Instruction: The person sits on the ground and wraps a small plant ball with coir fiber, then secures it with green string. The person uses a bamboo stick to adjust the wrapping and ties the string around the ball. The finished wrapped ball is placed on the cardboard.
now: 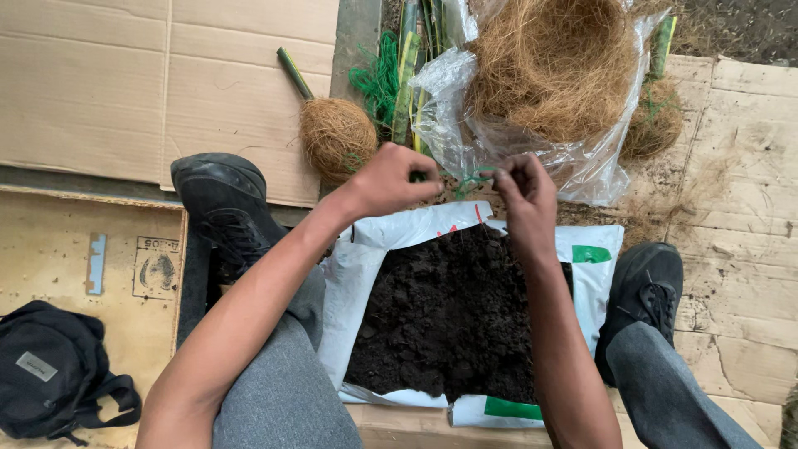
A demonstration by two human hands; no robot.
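My left hand (391, 179) and my right hand (524, 195) are raised above an open white sack of dark soil (449, 316). Both pinch a thin green string (474, 179) stretched between their fingertips. Just beyond the hands lies a clear plastic bag (573, 162) holding a big mound of brown coconut fibre (553, 62). A fibre-wrapped ball with a green stalk (337, 137) sits to the left of my left hand.
Flattened cardboard (125, 83) covers the ground on the left and right. My black shoes (224, 212) flank the sack. A black backpack (54, 374) lies at lower left. Green net and striped long leaves (399, 75) lie behind the ball. Another fibre ball (657, 120) sits at right.
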